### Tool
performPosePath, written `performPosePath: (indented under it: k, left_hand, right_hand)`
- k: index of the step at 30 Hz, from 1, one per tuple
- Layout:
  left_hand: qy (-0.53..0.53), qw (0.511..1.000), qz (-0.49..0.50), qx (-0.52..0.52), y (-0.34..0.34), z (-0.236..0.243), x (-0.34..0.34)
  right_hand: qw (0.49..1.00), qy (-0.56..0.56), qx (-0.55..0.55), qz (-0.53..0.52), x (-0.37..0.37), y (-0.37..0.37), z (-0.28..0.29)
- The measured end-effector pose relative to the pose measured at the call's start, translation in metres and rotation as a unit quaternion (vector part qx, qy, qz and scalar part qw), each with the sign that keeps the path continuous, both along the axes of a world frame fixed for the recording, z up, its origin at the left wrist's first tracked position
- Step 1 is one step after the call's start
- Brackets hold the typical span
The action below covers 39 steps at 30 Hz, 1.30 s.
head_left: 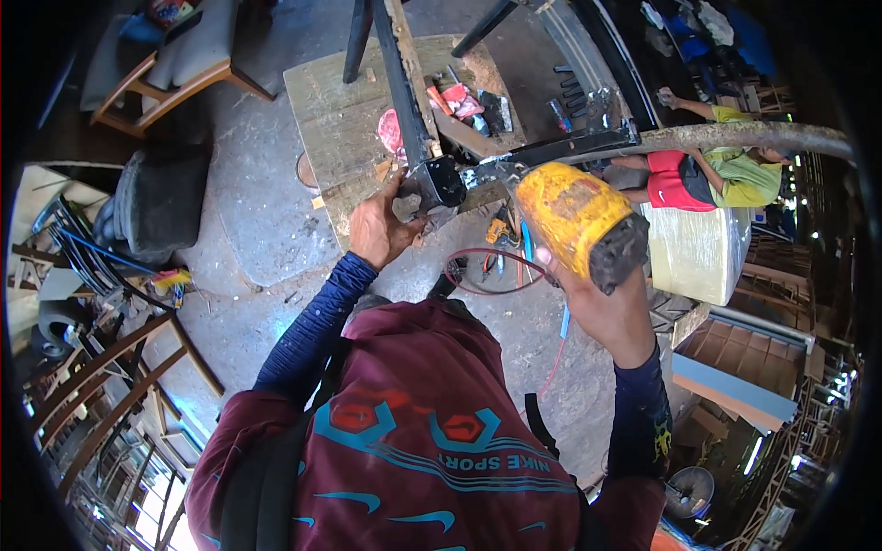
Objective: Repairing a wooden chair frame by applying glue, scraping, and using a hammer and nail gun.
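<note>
My right hand (606, 312) is closed round a worn yellow power tool (574, 216) with a dark, scuffed rear end; most of its grip is hidden. Its nose points left at the corner of a black-painted wooden furniture frame (404, 83). At that corner my left hand (381, 225) holds the end of the frame, fingers and thumb bent round it. A small grey scrap (439, 217) shows beside the thumb. From near my right hand, a dark red cord (487, 292) loops in front of me.
A wooden board (322, 119) lies under the frame, with pink cloth (390, 131) and tools on it. Another person (726, 174) sits at right on a wrapped block (694, 262). Chairs (161, 78) and a black upholstered seat (156, 202) stand at left.
</note>
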<state>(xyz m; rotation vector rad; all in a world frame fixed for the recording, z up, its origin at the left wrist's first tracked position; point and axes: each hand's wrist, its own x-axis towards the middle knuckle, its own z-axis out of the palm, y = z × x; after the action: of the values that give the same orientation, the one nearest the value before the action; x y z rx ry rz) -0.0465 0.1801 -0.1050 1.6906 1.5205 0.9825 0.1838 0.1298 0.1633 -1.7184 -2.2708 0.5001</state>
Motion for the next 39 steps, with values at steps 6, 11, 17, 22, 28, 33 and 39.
performPosePath:
  k: [6, 11, 17, 22, 28, 33, 39]
  left_hand:
    - [-0.024, 0.999, -0.002, -0.021, 0.004, -0.004, 0.000]
    - [-0.024, 1.000, 0.008, 0.011, 0.002, -0.005, 0.001]
    - [0.014, 0.998, -0.009, -0.053, 0.003, 0.000, -0.001]
    - [-0.001, 1.000, 0.003, -0.011, 0.000, -0.003, 0.000]
    - [-0.022, 0.999, -0.018, -0.040, 0.002, -0.008, 0.000]
    - [-0.001, 1.000, 0.005, 0.006, -0.006, -0.015, -0.027]
    - [-0.143, 0.972, 0.061, -0.176, 0.007, -0.006, -0.101]
  right_hand:
    - [0.995, 0.045, -0.045, -0.073, -0.009, 0.006, 0.006]
    - [0.999, 0.029, -0.018, -0.034, -0.005, 0.005, 0.003]
    - [0.998, 0.053, 0.003, -0.033, 0.000, 0.018, 0.010]
    - [0.983, 0.034, -0.153, -0.093, -0.010, 0.050, 0.050]
    - [0.940, -0.054, -0.317, -0.110, -0.057, 0.113, 0.103]
    - [0.945, -0.091, -0.301, -0.087, -0.068, 0.136, 0.122]
    - [0.937, -0.077, -0.337, -0.045, -0.054, 0.144, 0.115]
